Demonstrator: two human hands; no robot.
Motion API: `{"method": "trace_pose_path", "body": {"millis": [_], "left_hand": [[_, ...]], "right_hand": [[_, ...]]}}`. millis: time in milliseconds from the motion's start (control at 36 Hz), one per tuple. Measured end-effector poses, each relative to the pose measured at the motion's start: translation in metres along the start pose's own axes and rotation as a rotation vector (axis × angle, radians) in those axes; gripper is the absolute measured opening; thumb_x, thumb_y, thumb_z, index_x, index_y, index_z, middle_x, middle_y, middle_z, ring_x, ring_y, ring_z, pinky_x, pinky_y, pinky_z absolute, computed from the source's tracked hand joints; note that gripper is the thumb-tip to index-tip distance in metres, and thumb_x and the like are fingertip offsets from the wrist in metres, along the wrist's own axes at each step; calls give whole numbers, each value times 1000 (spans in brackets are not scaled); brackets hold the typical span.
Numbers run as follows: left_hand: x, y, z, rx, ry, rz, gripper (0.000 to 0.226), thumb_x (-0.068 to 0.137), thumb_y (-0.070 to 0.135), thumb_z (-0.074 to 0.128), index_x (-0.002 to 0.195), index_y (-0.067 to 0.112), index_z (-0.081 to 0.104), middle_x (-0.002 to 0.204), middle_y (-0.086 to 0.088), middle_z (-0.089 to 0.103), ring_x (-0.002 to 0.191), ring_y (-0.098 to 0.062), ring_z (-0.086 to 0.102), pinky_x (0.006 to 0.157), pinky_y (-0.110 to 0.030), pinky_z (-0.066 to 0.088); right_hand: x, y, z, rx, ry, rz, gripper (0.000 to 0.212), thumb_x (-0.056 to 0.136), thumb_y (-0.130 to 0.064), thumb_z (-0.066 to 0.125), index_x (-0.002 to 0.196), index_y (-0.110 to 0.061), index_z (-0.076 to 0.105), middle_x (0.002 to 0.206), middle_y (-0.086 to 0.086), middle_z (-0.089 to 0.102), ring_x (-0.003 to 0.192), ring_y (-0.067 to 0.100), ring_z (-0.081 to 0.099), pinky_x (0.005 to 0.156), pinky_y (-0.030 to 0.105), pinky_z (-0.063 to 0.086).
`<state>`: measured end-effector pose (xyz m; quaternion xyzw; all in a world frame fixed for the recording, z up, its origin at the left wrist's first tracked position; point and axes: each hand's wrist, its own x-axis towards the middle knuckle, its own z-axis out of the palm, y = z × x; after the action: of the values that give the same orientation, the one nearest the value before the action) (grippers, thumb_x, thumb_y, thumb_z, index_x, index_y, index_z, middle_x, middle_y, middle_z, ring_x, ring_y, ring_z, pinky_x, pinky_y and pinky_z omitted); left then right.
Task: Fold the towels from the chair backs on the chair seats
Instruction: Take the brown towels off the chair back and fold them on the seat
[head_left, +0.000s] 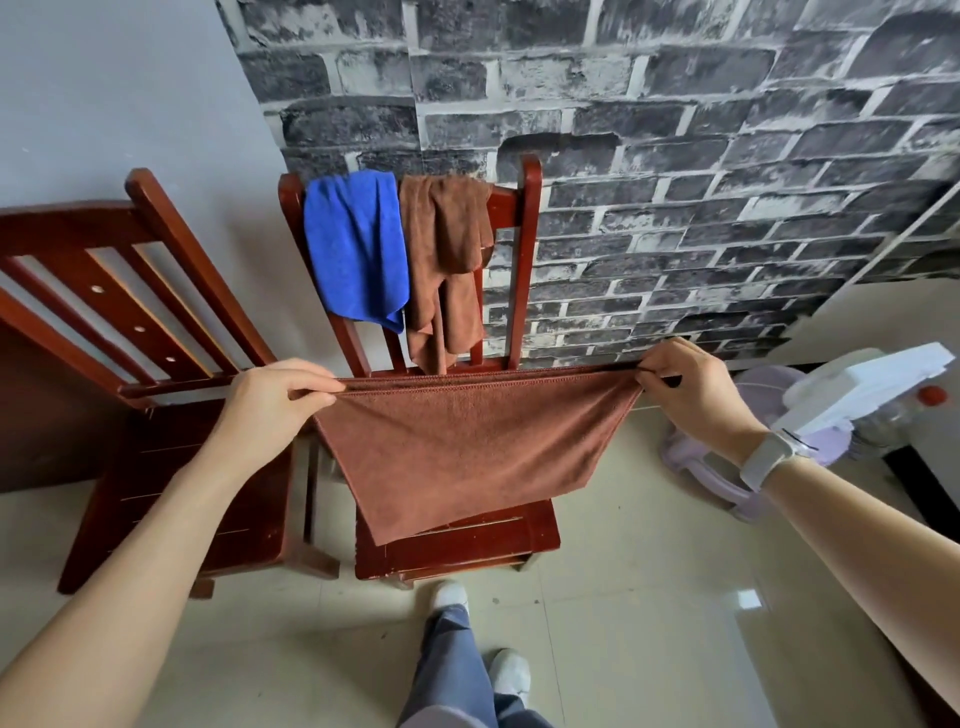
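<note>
Brown microfibre towel (462, 447) being held stretched above seat of red-brown wooden chair (467, 545), top edge doubled; corners being pinched by left hand (275, 400) and right hand (691, 384), likely keeping fold aligned before lowering. Blue towel (353, 244) and second brown towel (447, 260) being left draped over chair back.

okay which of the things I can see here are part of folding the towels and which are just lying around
Part of the job:
brown towel stretched between left hand and right hand
blue towel on the chair back
second brown towel beside it
middle chair

Just lying about:
left chair, no towels on it
purple stool
white fan
</note>
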<state>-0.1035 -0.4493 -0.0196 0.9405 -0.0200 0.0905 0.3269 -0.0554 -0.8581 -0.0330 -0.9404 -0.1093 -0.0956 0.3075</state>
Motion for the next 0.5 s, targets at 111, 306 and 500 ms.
{"method": "trace_pose_path", "body": {"millis": [111,306,500], "left_hand": [[4,-1,-4,-52,19,-52,15,73,1,73,85,10,75,86,2,68,78,18,56,80,1,40],[6,-2,-9,-42,35,-47,12,74,7,74,84,15,74,80,9,67,77,16,58,77,-3,42],[10,-6,-7,-15,48,-37,11,74,8,74,84,14,74,81,6,67,76,15,57,75,-5,42]], "right_hand": [[6,0,2,74,26,64,5,77,5,65,82,2,64,79,5,56,69,15,54,67,1,39],[12,3,5,145,33,116,9,78,3,65,84,-3,64,80,3,60,66,-9,56,68,0,41],[17,3,7,184,10,119,13,79,1,66,87,-7,62,84,7,63,70,9,57,71,3,42]]}}
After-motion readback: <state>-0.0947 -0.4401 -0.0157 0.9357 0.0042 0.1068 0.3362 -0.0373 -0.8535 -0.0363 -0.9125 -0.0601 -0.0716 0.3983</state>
